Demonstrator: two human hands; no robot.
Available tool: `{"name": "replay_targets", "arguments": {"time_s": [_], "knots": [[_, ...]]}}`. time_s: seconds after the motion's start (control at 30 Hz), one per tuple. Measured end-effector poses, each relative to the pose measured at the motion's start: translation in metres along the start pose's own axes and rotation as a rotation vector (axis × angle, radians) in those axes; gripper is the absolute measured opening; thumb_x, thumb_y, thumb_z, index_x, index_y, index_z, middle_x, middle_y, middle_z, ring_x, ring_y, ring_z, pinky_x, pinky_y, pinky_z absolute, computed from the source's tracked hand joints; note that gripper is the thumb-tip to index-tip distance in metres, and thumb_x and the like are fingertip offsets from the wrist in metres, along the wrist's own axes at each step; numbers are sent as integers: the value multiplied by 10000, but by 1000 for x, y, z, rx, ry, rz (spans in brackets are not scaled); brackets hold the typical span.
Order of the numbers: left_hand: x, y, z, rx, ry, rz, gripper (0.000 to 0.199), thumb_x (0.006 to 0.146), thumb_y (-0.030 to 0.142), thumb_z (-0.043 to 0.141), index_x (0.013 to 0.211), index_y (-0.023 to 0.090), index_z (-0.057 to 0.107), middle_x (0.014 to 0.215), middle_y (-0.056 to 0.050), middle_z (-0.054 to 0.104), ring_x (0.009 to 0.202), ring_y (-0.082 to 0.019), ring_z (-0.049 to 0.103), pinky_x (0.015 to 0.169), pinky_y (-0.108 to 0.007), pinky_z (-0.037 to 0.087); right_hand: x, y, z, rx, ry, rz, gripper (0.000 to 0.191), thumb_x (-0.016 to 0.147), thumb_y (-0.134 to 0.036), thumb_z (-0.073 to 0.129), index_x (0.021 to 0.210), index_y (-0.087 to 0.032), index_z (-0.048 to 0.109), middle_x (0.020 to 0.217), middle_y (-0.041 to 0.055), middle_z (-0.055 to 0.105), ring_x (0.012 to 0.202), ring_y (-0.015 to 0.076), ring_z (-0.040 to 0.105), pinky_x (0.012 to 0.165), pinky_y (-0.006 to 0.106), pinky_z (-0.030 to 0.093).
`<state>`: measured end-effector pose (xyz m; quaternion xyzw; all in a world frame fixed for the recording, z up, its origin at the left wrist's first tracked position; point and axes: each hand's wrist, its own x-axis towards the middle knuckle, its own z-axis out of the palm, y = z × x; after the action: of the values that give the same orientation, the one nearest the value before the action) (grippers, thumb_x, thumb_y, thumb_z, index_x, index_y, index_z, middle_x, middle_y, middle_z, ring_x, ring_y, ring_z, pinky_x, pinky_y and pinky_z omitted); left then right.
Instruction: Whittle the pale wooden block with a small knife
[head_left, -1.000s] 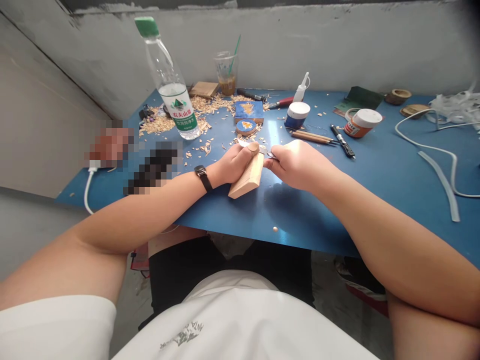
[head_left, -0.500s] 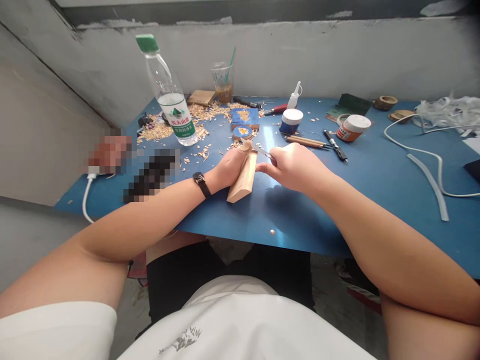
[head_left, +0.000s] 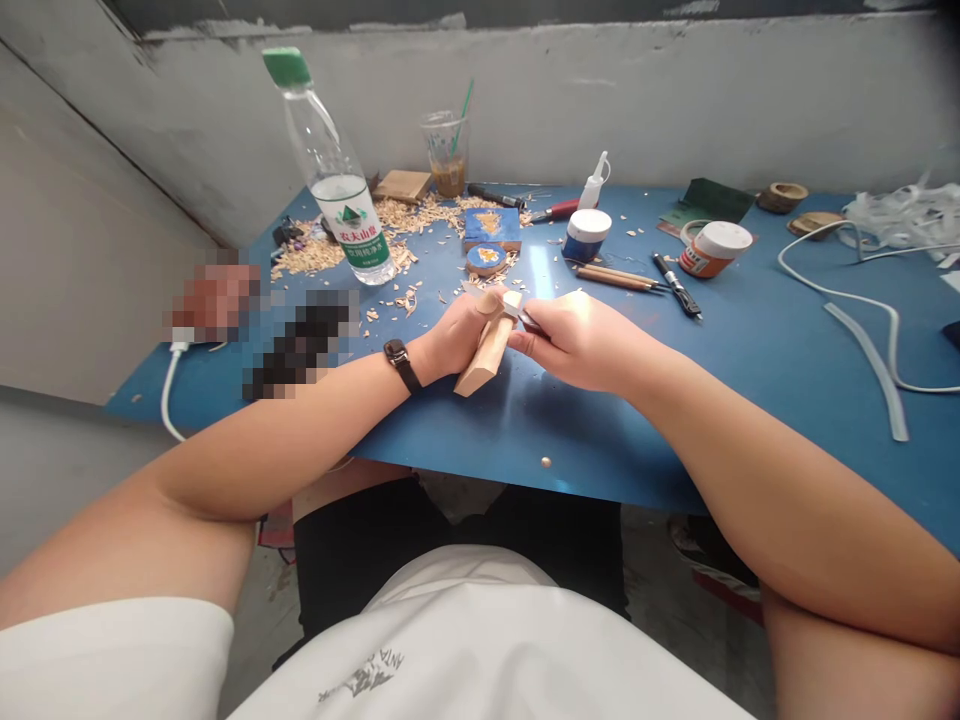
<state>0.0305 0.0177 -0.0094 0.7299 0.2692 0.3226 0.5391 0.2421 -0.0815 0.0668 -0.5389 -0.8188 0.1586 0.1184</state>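
Head view: a left hand (head_left: 457, 335) and a right hand (head_left: 571, 338) work a pale, smooth wooden block (head_left: 482, 364) above a glossy blue surface (head_left: 592, 445).
The left is closed around the block, thumb near its far end; the right is curled round a slim metal blade (head_left: 532, 325) there. Carving looks partway: the far end seems cut, the near end flat and angular; what is left cannot be told. Curly wood shavings (head_left: 304, 252) lie beyond.

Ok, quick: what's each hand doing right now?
Left hand: closed, holding the wooden block.
Right hand: closed around the knife, blade at the block's far end.
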Motion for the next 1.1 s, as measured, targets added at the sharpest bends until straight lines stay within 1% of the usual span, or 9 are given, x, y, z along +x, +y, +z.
{"name": "replay_targets", "arguments": {"time_s": [0.13, 0.3, 0.43, 0.67, 0.8, 0.9, 0.97, 1.03, 1.1], "knots": [[-4, -1, -5, 47, 33, 67, 780, 1110, 995, 647, 844, 263, 603, 734, -8, 587, 721, -197, 558, 681, -384, 480, 3, 0, 1, -9, 35, 57, 544, 1218, -677, 589, 869, -304, 404, 687, -4, 449, 685, 213, 391, 743, 393, 278], [-2, 4, -6, 48, 45, 72, 716, 1161, 869, 677, 790, 266, 572, 683, -4, 556, 713, -206, 582, 682, -384, 523, 6, 5, 2, -66, 58, 127, 617, 1189, -750, 629, 831, -302, 399, 688, -3, 441, 682, 197, 364, 747, 396, 273], [-1, 8, -7, 71, 48, 34, 749, 1172, 882, 678, 766, 261, 575, 645, -15, 543, 689, -204, 564, 660, -400, 471, 8, 4, 2, -90, 48, 188, 637, 1202, -799, 597, 841, -297, 445, 700, 10, 481, 681, 204, 403, 742, 391, 293], [3, 5, -6, 81, 82, 35, 760, 1187, 883, 669, 760, 260, 592, 653, -24, 563, 665, -200, 556, 648, -419, 454, 8, -4, -2, -233, 57, 261, 646, 1216, -803, 575, 882, -254, 646, 751, 52, 529, 689, 225, 378, 706, 392, 244], [2, 1, -6, 83, 119, 38, 785, 1199, 922, 625, 772, 265, 586, 657, -19, 561, 661, -200, 568, 644, -419, 474, 7, -7, -4, -245, 42, 304, 677, 1220, -832, 568, 866, -256, 613, 753, 63, 541, 700, 226, 411, 703, 397, 248], [-1, 1, -6, 114, 207, 44, 827, 1189, 985, 583, 778, 267, 566, 663, -13, 556, 678, -197, 563, 643, -406, 468, 7, -1, -7, -218, 32, 320, 825, 1179, -1003, 518, 808, -267, 553, 724, 63, 547, 702, 228, 475, 706, 406, 248], [-3, 1, -6, 130, 222, 39, 874, 1156, 1063, 543, 792, 269, 552, 679, -10, 554, 689, -195, 564, 646, -404, 460, 8, 5, -10, -198, 18, 304, 858, 1146, -1063, 546, 808, -274, 533, 712, 47, 549, 705, 225, 500, 712, 404, 255], [-3, 0, -5, 118, 176, 29, 926, 1104, 1150, 482, 821, 271, 555, 695, -6, 548, 687, -197, 572, 650, -408, 463, 7, 9, -14, -173, -7, 251, 788, 1168, -998, 620, 862, -278, 535, 731, 24, 563, 714, 215, 506, 726, 393, 277], [-2, -2, -4, 88, 127, 20, 971, 1049, 1215, 432, 860, 272, 574, 710, -1, 551, 685, -201, 579, 652, -408, 473, 6, 12, -18, -139, -33, 175, 647, 1224, -851, 665, 945, -283, 535, 765, 3, 577, 732, 211, 515, 748, 380, 298]]}}
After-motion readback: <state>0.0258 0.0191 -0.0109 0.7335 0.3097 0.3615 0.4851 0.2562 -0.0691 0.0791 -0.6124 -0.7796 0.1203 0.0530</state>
